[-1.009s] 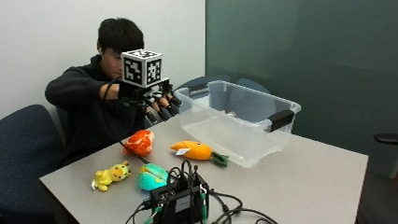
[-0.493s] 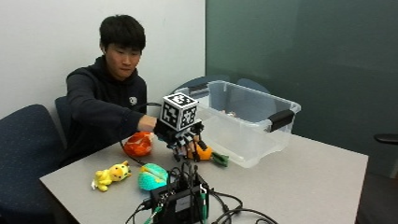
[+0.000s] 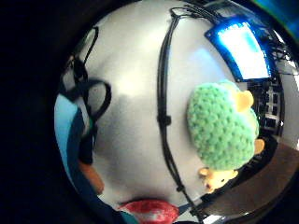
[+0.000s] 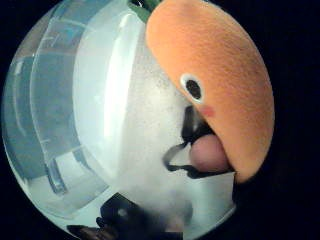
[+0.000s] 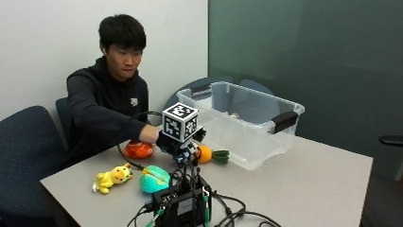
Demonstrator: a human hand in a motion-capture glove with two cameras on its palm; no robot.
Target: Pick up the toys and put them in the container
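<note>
Now carrot toy flat, leaves twd container.

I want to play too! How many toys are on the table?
4: red toy nearest the person, orange carrot toy beside the container, yellow toy and green toy in front. More may be hidden.

a grey table with bare surface on the far side, between the clear open-topped bin and the table's edge — room to pass there. the bin's top is uncovered. the front of the table is crowded: a black device with cables stands at the near edge, just beside a green toy and near a yellow toy. a red toy and an orange toy lie between device and bin, the gloved hand low over the orange one.
</note>
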